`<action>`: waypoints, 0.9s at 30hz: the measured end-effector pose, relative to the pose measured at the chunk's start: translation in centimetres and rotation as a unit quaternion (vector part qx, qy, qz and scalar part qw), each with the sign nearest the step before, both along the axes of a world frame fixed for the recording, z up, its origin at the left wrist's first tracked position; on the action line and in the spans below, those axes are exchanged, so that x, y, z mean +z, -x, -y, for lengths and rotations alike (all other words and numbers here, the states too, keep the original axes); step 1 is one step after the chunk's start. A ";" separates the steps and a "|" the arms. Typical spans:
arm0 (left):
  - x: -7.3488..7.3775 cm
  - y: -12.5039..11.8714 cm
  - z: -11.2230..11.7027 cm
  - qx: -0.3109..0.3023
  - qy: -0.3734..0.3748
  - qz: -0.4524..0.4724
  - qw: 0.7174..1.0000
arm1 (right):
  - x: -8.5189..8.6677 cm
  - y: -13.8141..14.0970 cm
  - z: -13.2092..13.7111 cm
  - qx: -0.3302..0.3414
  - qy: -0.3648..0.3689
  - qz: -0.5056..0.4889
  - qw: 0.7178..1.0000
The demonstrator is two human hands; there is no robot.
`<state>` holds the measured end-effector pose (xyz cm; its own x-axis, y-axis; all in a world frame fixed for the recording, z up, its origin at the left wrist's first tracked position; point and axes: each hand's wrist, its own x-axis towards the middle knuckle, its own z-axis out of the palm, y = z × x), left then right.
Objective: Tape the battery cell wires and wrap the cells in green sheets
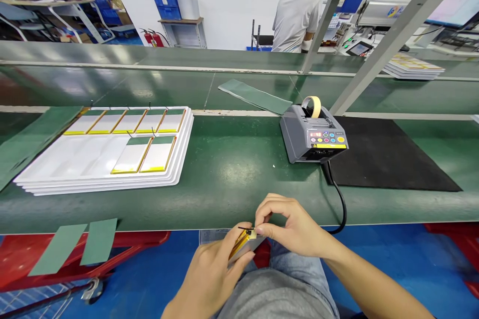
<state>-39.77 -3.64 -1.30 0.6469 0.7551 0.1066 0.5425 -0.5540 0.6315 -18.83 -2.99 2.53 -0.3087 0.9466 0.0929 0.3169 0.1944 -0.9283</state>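
Note:
My left hand (219, 264) is wrapped around a flat pouch battery cell (245, 248) with a silver-grey face and yellow edges, held tilted above my lap. A short black wire sticks out at its upper end. At that same end, my right hand (282, 222) pinches a small pale-yellow piece of tape (253, 234) with thumb and index finger. Similar cells (159, 154) with green tops and yellow edges lie in the top one of several stacked white trays (86, 159) on the left.
A grey tape dispenser (299, 139) carrying a tape roll (316, 105) stands right of centre, its black cable (341, 204) hanging over the bench edge. Beside it lies a black mat (389, 159). Green strips (99, 241) hang at the front left edge. Another person (297, 12) is behind the bench.

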 end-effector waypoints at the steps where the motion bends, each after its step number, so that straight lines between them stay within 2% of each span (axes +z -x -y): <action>1: 0.0 0.0 0.0 0.001 -0.002 -0.002 1.000 | 0.0 -0.1 0.0 0.002 -0.008 0.008 1.000; 7: -0.4 0.0 0.0 -0.016 -0.019 -0.008 1.000 | 0.0 -0.1 0.1 0.025 -0.013 0.009 1.000; 11: -0.8 -0.1 0.3 -0.012 -0.032 0.005 0.999 | -0.6 -0.1 -0.6 0.042 0.048 -0.033 0.997; 14: -0.7 0.1 0.3 -0.014 -0.020 0.008 1.000 | -2.0 0.1 -1.6 0.080 0.114 -0.087 0.986; 16: -0.7 0.6 0.3 -0.031 -0.015 -0.005 0.999 | -3.3 0.5 -2.1 0.122 0.203 -0.151 0.960; 19: -0.9 1.6 0.6 -0.049 0.000 -0.021 0.999 | -5.3 1.9 -2.4 0.147 0.347 -0.250 0.892; 21: -1.2 2.5 1.1 -0.008 0.048 -0.020 0.999 | -6.2 3.3 -2.6 0.141 0.378 -0.277 0.872; 23: -1.4 3.4 1.7 0.081 0.122 -0.009 0.989 | -6.6 5.0 -2.8 0.140 0.375 -0.284 0.871; 25: -1.7 4.7 2.4 0.171 0.199 0.039 0.964 | -6.6 6.6 -3.0 0.140 0.364 -0.294 0.873; 27: -2.2 6.2 3.0 0.240 0.263 0.137 0.924 | -6.6 8.2 -3.3 0.137 0.340 -0.285 0.886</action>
